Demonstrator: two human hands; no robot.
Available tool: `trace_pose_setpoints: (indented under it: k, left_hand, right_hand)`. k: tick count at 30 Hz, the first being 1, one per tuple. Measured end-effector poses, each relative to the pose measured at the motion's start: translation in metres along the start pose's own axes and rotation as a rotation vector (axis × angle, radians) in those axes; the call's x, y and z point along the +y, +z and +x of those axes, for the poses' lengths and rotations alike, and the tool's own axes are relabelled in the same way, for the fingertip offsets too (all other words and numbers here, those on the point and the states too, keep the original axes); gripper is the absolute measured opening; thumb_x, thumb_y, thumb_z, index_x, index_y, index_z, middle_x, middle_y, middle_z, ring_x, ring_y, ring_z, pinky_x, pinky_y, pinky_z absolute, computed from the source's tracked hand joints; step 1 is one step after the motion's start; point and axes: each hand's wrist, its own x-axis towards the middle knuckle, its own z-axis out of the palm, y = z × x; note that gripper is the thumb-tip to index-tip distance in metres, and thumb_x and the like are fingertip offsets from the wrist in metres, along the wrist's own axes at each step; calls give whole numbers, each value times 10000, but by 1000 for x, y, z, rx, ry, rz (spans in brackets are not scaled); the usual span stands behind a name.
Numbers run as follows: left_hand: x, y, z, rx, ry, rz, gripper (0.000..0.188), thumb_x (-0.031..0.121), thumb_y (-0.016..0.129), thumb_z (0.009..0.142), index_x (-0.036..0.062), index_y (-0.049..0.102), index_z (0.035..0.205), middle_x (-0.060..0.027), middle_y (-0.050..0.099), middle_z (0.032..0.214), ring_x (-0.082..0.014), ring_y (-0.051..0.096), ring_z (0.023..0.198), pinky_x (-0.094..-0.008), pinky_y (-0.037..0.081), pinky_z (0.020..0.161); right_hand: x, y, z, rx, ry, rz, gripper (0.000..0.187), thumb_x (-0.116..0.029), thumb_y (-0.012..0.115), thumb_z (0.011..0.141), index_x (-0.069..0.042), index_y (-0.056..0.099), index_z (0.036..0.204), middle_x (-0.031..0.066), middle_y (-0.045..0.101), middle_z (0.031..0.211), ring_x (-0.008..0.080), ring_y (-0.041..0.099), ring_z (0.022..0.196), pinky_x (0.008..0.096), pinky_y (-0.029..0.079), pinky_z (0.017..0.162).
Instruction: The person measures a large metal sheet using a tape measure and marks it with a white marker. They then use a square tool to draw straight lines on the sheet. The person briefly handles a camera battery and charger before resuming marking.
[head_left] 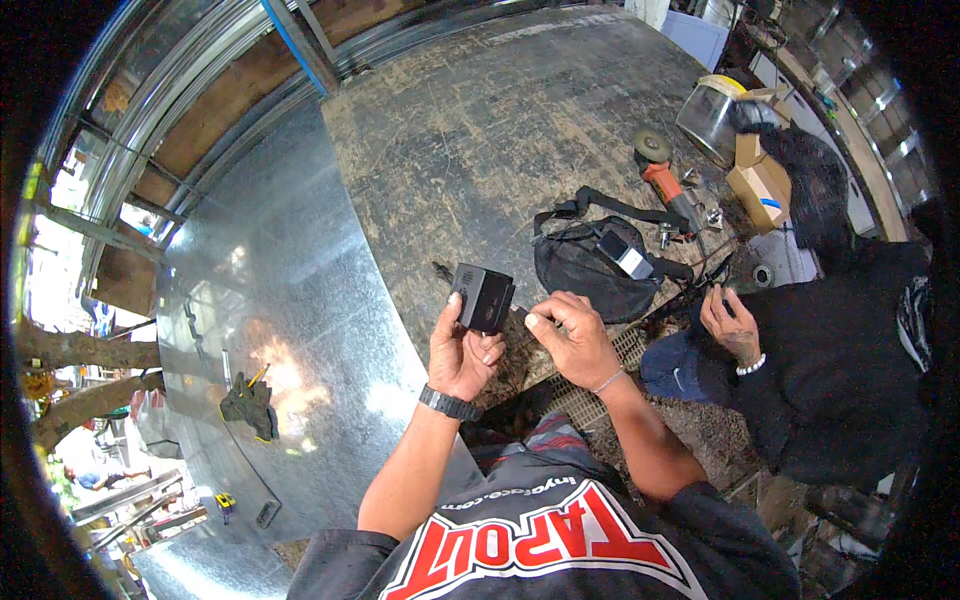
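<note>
My left hand (pixel 462 357), with a dark watch on its wrist, grips a small black box-shaped device (pixel 484 298) above the table edge. One face of the device has a round pattern of small holes. Just right of it, my right hand (pixel 578 338) is closed in a pinch. A small dark piece (pixel 520 313) shows at those fingertips, close to the device; its kind is too small to tell. Beyond my right hand lies a black mesh bag (pixel 575 268) with a strap and a small grey-and-white device (pixel 625 254) on it.
An orange angle grinder (pixel 664 185) lies on the worn table (pixel 450 150), near an open cardboard box (pixel 760 185) and a clear face shield (pixel 708 118). At right is another person's hand (pixel 733 328). Dark gloves (pixel 250 405) and a tape measure (pixel 225 502) rest on the metal sheet (pixel 330 330).
</note>
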Motion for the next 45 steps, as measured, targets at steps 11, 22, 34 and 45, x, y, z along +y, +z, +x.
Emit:
trace_pose_setpoints:
  k: [11,22,34,45]
  left_hand:
    - [1,8,-9,118,183,461,365,378,764,981,122,623,1200,-24,681,953,-147,584,659,-301,480,545]
    - [4,25,-13,206,147,739,348,285,824,912,104,645,1151,11,666,906,-98,603,674,-265,440,516]
    - [14,1,-11,211,270,731,533,280,871,834,84,648,1277,-13,720,1073,-133,684,881,-281,537,704]
    - [35,9,-14,113,272,679,718,44,897,762,19,555,1393,-91,716,1192,-216,728,1053,-360,594,968]
  right_hand:
    - [11,3,8,-115,173,138,219,-191,719,969,4,705,869,128,708,808,241,688,761,395,503,742]
    - [37,4,4,-204,187,276,211,-156,731,965,37,704,886,97,715,799,137,642,771,356,525,728]
    - [139,-38,27,354,122,-318,527,-124,808,822,-54,646,1319,206,645,1294,414,597,1205,503,474,1041]
    - [259,-71,46,51,563,-672,899,-316,888,806,-84,473,1569,218,565,1468,429,526,1369,524,405,1144]
